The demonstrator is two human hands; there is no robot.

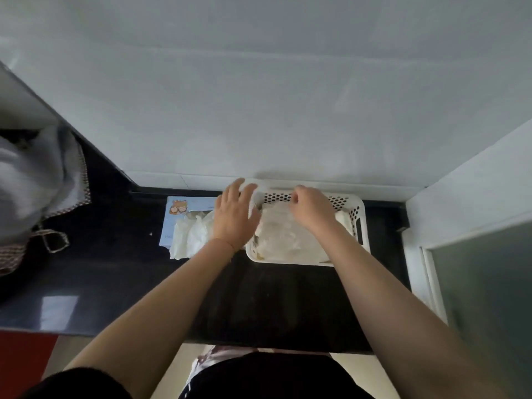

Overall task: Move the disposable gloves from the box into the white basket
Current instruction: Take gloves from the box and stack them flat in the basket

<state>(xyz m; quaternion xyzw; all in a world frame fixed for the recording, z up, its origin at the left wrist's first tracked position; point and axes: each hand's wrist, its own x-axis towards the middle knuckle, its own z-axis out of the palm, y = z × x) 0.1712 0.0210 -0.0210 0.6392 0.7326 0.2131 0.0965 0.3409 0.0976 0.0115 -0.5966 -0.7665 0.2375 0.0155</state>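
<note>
Forearms reach mid-frame: right hand (309,210) seemingly pinches gloves (280,234) into the basket (361,226); left hand (234,217) hovers spread, next reaching left to the box (175,210).

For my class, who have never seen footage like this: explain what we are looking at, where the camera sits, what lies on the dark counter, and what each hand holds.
There is one picture, from a camera worn on a person's head, looking down along both arms. On the black counter stand a blue glove box, thin gloves spilling from it, and a white basket already holding gloves. The left hand is spread open, holding nothing, over the basket's left edge. The right hand is curled over the basket, apparently pinching a clear glove.
</note>
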